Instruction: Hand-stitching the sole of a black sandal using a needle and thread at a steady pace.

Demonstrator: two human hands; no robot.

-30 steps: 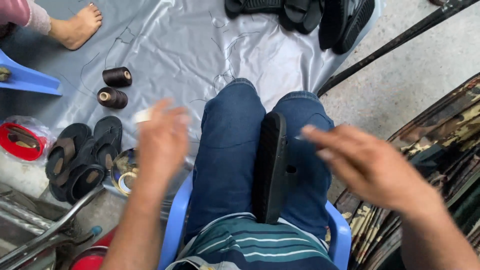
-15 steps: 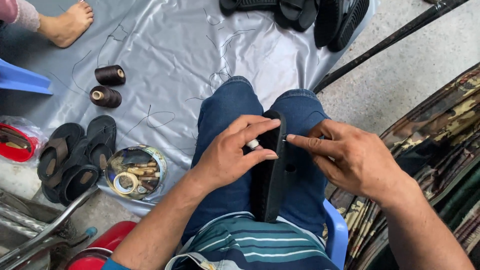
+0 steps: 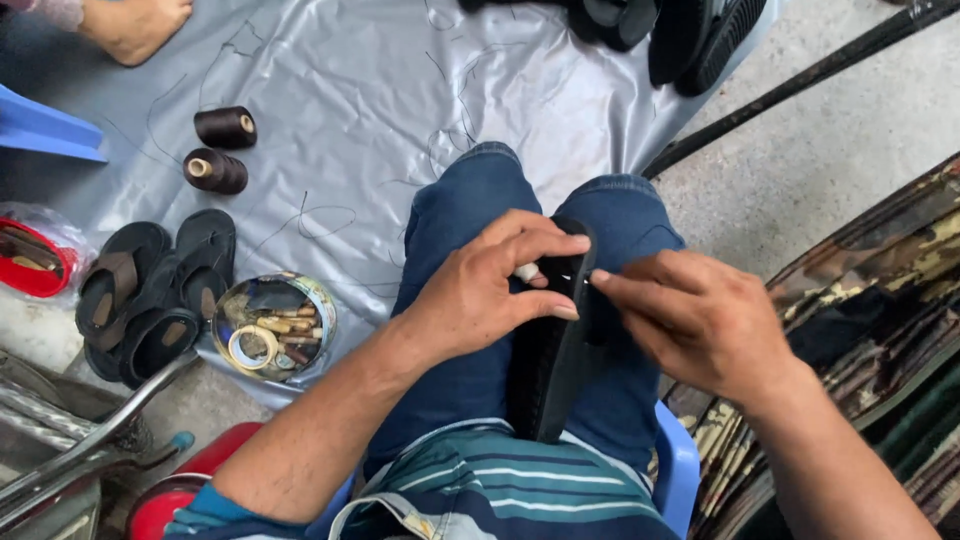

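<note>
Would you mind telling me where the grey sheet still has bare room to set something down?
The grey sheet lies bare between the thread spools and the knees, though loose threads trail there. It is crowded on the left, around the sandals and the round tin, and at the top by the black footwear.

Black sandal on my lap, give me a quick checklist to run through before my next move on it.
1. Sandal steady: the black sandal stands on edge between the knees, gripped by the left hand. Ok.
2. Small pale tool: held in the left fingers against the sandal's edge. Ok.
3. Right hand: fingertips pinch at the edge; whether they hold a thread, cannot tell.
4. Spare thread: two dark spools lie on the grey sheet, away from both hands. Not ok.
5. Round tin of bits: open beside the left knee. Ok.
</note>
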